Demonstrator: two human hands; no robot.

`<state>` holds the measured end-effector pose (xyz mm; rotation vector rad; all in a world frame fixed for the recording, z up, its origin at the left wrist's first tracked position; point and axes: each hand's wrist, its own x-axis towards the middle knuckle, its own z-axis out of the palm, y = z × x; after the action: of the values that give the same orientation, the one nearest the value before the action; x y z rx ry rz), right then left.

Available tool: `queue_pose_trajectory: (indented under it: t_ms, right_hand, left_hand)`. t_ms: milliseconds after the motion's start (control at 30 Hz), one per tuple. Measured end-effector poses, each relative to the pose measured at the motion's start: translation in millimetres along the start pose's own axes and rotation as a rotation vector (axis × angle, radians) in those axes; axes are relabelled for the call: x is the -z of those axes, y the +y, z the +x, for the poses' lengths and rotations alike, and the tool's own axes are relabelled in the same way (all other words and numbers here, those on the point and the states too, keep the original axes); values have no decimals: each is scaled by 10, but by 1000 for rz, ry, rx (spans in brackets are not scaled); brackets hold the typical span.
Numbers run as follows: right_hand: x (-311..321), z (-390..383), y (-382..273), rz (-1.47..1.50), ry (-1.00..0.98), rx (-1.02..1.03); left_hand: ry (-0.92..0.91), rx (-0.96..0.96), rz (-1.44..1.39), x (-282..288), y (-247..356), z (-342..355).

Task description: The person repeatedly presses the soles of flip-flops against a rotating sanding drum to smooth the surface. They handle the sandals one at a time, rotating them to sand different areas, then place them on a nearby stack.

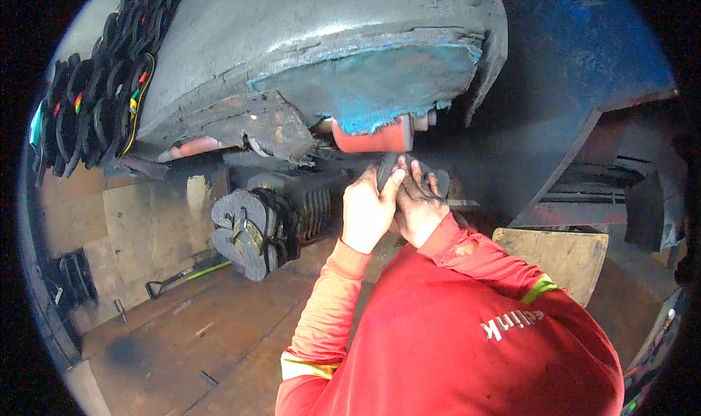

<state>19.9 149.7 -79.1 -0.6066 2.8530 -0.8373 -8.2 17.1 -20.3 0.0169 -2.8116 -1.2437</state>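
Note:
Both my hands are closed on a dark flip-flop, mostly hidden by my fingers. It is held close under a red-orange sanding roller; I cannot tell whether the two touch. My left hand grips its near left side with thumb and fingers. Pressed close beside it, my right hand has grey-smudged fingers over the right part. Above the roller hangs a torn cloth flap, grey with bright blue patches, below a big dust-covered grey hood.
A row of grey flip-flops stands packed left of my hands. More flip-flops hang stacked at the upper left. A wooden board lies beside my right arm, and a green-handled tool on the brown floor. A dark blue panel rises at right.

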Motion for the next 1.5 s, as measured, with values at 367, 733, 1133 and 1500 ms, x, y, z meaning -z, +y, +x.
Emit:
queue_pose_trajectory:
  t_ms: [367,733,1133,1500]
  right_hand:
    - [-74,-22,152,-12,122,139]
    - [176,13,116,-95,115,224]
    - [1260,58,-668,210,145,696]
    - [2242,1677,-779,874,159,333]
  left_hand:
    - [29,28,68,0,133,-114]
    - [37,224,-77,27,236,-293]
    - [493,139,-158,1596,629,-895]
    - [704,102,-916,1461,508,-975]
